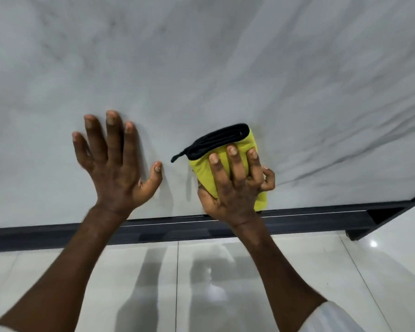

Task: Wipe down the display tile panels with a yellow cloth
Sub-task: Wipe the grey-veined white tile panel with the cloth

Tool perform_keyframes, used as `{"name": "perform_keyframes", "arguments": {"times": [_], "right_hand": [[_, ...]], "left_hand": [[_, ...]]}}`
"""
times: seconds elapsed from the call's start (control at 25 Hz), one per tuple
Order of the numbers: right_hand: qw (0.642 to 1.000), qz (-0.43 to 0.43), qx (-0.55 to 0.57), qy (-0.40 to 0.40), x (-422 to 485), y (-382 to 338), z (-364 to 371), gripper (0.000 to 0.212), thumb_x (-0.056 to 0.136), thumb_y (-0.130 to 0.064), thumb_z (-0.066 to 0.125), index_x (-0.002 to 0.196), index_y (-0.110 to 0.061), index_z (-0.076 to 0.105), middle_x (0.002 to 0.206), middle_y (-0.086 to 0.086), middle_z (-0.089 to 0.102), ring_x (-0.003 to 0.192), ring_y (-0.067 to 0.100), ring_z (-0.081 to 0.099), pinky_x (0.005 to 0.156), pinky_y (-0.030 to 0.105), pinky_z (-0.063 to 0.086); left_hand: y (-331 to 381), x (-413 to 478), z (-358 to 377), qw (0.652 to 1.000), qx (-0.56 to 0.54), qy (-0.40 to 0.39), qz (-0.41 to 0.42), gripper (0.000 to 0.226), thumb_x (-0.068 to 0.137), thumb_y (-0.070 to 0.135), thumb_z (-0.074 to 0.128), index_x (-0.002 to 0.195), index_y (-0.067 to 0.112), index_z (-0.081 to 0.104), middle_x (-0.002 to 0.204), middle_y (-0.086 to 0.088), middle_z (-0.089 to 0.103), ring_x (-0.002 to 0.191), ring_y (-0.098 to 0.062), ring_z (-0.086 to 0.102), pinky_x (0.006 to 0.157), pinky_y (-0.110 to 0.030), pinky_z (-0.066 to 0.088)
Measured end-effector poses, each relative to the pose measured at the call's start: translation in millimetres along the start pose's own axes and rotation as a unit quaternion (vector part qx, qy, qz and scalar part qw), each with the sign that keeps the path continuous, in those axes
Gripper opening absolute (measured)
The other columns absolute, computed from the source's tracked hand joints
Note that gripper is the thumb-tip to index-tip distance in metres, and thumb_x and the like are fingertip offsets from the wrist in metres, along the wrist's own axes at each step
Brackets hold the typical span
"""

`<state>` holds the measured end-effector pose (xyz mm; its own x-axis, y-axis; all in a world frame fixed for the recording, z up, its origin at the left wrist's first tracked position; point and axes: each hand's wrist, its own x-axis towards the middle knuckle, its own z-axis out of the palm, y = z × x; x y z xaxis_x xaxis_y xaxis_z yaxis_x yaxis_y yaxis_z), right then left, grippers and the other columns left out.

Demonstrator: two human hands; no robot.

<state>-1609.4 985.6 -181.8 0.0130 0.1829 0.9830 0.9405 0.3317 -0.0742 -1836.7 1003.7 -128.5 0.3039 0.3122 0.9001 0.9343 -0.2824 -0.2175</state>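
Mid-wipe: the right hand (235,188) curls its fingers (233,161) over the folded yellow cloth (203,170), thumb seemingly tucked beneath, low on the tile panel (225,68), left hand (115,171) splayed flat alongside; next, I'd say, a firm sweep across.

The panel (225,68) runs off the top, left and right edges. The right hand (235,188) covers the cloth's (240,142) middle and lower part. The bottom edge cuts off both forearms (65,271) and the lower-right sleeve (333,317).

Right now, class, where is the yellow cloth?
In the head view the yellow cloth sits right of centre, held against the tile panel by the right hand, above the dark base rail, with the left hand to its left.
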Motion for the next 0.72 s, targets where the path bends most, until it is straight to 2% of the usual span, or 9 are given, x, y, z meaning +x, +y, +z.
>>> {"name": "perform_keyframes", "arguments": {"times": [0.16, 0.28, 0.36, 0.44, 0.52, 0.6, 0.72], "right_hand": [[0.993, -0.017, -0.05, -0.107, -71, 26, -13, 0.076, 0.088, -0.05, 0.056, 0.157, -0.033, 0.032, 0.174, -0.008, 0.008, 0.158, 0.025, 0.013, 0.1, 0.052, 0.033], [0.98, -0.033, -0.062, -0.188, -95, 47, -37, 0.079, 0.078, -0.049, 0.061, 0.151, -0.034, 0.036, 0.171, -0.009, 0.014, 0.15, 0.028, 0.02, 0.095, 0.05, 0.036], [0.983, -0.045, -0.023, -0.177, -55, 46, -40, 0.078, 0.077, -0.05, 0.058, 0.151, -0.036, 0.035, 0.164, -0.006, 0.021, 0.144, 0.029, 0.021, 0.101, 0.047, 0.032], [0.989, -0.071, 0.034, -0.124, 10, 46, -43, 0.077, 0.081, -0.044, 0.062, 0.152, -0.033, 0.035, 0.162, 0.002, 0.024, 0.149, 0.027, 0.02, 0.116, 0.043, 0.021], [0.997, -0.048, 0.024, -0.058, 53, 67, -47, 0.075, 0.087, -0.042, 0.067, 0.154, -0.029, 0.033, 0.164, 0.009, 0.026, 0.156, 0.025, 0.017, 0.122, 0.045, 0.018], [0.999, 0.035, -0.028, -0.014, 47, 89, -50, 0.08, 0.093, -0.052, 0.063, 0.16, -0.029, 0.025, 0.172, 0.002, 0.014, 0.158, 0.028, 0.013, 0.118, 0.055, 0.023], [0.991, 0.087, -0.084, -0.051, -43, 96, -45, 0.089, 0.096, -0.055, 0.057, 0.167, -0.027, 0.009, 0.175, -0.001, 0.001, 0.153, 0.039, 0.019, 0.111, 0.06, 0.029]], "left_hand": [[3, 1, -2, 1.0, -0.015, -0.006, -0.011, 0.092, 0.097, 0.052, 0.046, 0.167, 0.018, -0.003, 0.173, 0.002, -0.017, 0.159, -0.025, -0.019, 0.126, -0.05, -0.011], [3, -2, -4, 1.0, -0.013, -0.007, -0.005, 0.09, 0.097, 0.051, 0.046, 0.167, 0.017, -0.001, 0.174, 0.0, -0.015, 0.159, -0.026, -0.017, 0.126, -0.05, -0.012], [2, -1, -1, 1.0, -0.006, 0.004, -0.003, 0.09, 0.097, 0.052, 0.045, 0.167, 0.017, 0.001, 0.174, -0.001, -0.012, 0.16, -0.027, -0.015, 0.126, -0.051, -0.01], [3, -1, 3, 1.0, -0.003, 0.014, 0.001, 0.089, 0.097, 0.052, 0.044, 0.167, 0.016, 0.003, 0.175, -0.002, -0.01, 0.16, -0.028, -0.013, 0.126, -0.051, -0.008], [3, -2, 5, 1.0, 0.0, 0.022, -0.004, 0.089, 0.097, 0.053, 0.043, 0.167, 0.017, 0.003, 0.175, -0.001, -0.01, 0.161, -0.027, -0.012, 0.126, -0.051, -0.007], [3, -3, 5, 1.0, -0.002, 0.022, -0.011, 0.089, 0.096, 0.053, 0.042, 0.167, 0.017, 0.002, 0.175, -0.001, -0.01, 0.161, -0.027, -0.012, 0.126, -0.051, -0.007], [3, -1, 3, 1.0, 0.002, 0.014, -0.008, 0.087, 0.098, 0.053, 0.041, 0.167, 0.017, 0.001, 0.175, -0.002, -0.011, 0.16, -0.027, -0.013, 0.126, -0.051, -0.008]]}}
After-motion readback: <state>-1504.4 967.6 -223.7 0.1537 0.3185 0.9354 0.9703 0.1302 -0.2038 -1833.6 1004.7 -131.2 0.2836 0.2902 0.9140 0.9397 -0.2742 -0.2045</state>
